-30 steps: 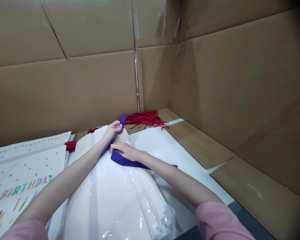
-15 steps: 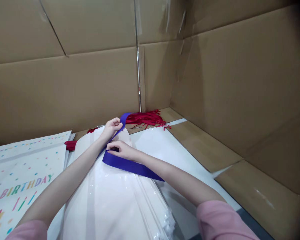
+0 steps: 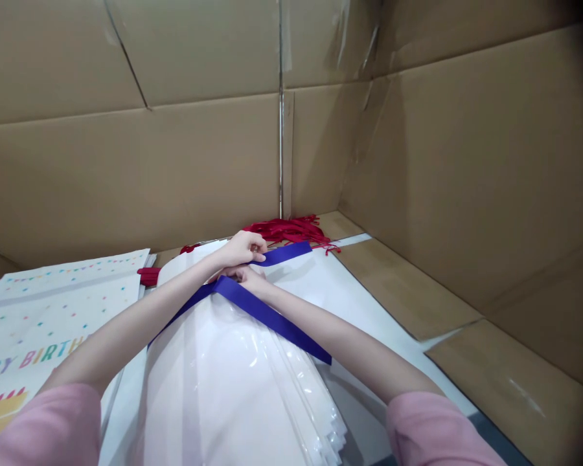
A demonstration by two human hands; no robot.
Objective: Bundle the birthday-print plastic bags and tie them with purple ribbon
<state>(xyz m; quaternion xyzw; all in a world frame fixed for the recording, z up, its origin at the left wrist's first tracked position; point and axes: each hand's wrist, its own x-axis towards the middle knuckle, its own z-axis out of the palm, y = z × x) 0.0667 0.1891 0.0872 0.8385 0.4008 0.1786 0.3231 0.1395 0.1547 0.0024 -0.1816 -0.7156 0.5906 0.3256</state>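
Observation:
A wide purple-blue ribbon (image 3: 272, 315) runs over the far end of a stack of white sheets in clear plastic sleeves (image 3: 233, 388). My left hand (image 3: 245, 248) is closed on a stretch of this ribbon, whose loose end points right, above the white tabletop. Right below it, my right hand (image 3: 249, 278) is curled at the ribbon's fold, its fingertips partly hidden under the left hand. One ribbon length slants down left across the stack; another passes beside my right forearm. Both hands are close together, crossing at the wrists' height.
Red ribbons with thin strings (image 3: 291, 230) lie in a heap against the cardboard wall (image 3: 214, 168). At left is a stack of printed birthday bags or sheets (image 3: 63, 304), with a red bundle (image 3: 148, 277) beside it. Cardboard panels (image 3: 403, 285) edge the white table (image 3: 315, 278).
My left hand has moved right, over my right hand, swinging the ribbon's end out to the right. The ribbon now crosses around the stack's far end. The view has shifted slightly.

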